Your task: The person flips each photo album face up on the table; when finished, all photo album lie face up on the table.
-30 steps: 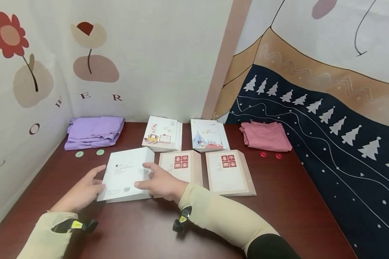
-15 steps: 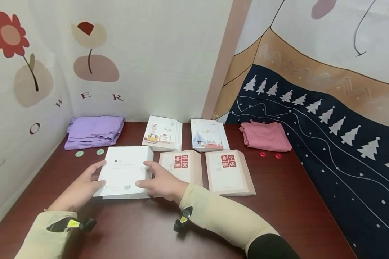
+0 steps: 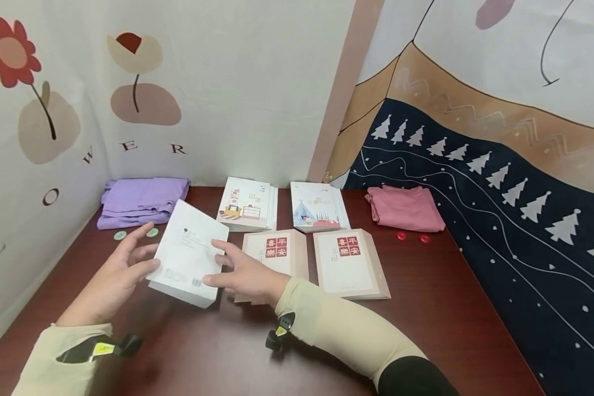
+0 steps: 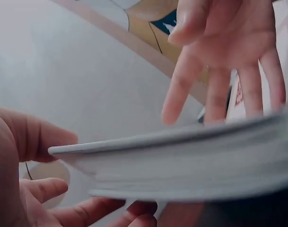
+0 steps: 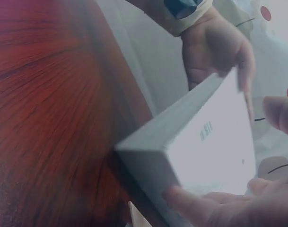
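A thick white book (image 3: 190,250), back cover with a barcode facing up, is tilted over the left side of the table. My left hand (image 3: 111,275) grips its left edge. In the left wrist view the left thumb (image 4: 44,142) lies on the upper cover, with fingers beneath the lower one, and the page edges face that camera. My right hand (image 3: 249,275) is at the book's right side with fingers extended; in the right wrist view its fingertips (image 5: 179,196) overlap the spine and cover. The palm of the right hand (image 4: 229,52) looks spread in the left wrist view.
Two piles with red-square covers (image 3: 346,269) lie right of the book. Behind them stand two piles of illustrated books (image 3: 245,206). Purple folded cloth (image 3: 141,203) and green buttons (image 3: 120,235) are at left, pink cloth (image 3: 406,209) and red buttons (image 3: 424,238) at right.
The white book has turned clockwise and tilted up, its far edge now higher in the head view. The left hand has risen slightly with it; the right hand has shifted a little left.
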Available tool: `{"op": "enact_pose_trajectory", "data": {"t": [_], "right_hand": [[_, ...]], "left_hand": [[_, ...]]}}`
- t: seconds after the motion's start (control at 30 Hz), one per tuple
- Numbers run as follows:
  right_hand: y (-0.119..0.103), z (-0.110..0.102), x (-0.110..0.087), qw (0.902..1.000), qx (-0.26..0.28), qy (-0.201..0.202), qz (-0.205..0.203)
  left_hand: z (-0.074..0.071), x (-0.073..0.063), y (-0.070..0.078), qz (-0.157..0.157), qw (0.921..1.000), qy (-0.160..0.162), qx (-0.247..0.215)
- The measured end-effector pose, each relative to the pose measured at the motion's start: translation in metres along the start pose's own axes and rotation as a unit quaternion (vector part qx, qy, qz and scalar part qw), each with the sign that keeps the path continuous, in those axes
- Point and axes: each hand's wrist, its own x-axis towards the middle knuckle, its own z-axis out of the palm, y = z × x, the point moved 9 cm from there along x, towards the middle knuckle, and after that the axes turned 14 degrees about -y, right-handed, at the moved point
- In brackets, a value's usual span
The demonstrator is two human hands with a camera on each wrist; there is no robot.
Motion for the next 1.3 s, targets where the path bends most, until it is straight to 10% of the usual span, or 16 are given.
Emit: {"op": "enact_pose_trajectory", "data": {"t": [0.2,0.47,1.0,1.3], "right_hand": [[-0.004,0.003,0.004,0.9992,0.019,-0.008,-0.033],[-0.013,0.009,0.005,0.9955,0.053,-0.017,-0.077],[-0.008,0.000,-0.004,0.9946,0.080,0.044,-0.050],[0.005,-0.007,0.001,0.9942,0.083,0.060,-0.033]], "left_hand": [[0.018,0.003,0.015,0.058,0.9976,-0.039,-0.004],[0.042,0.007,0.012,0.049,0.9946,-0.078,0.050],[0.016,0.007,-0.034,-0.015,0.9901,-0.059,0.126],[0.009,0.008,-0.031,-0.025,0.9882,-0.031,0.148]]}}
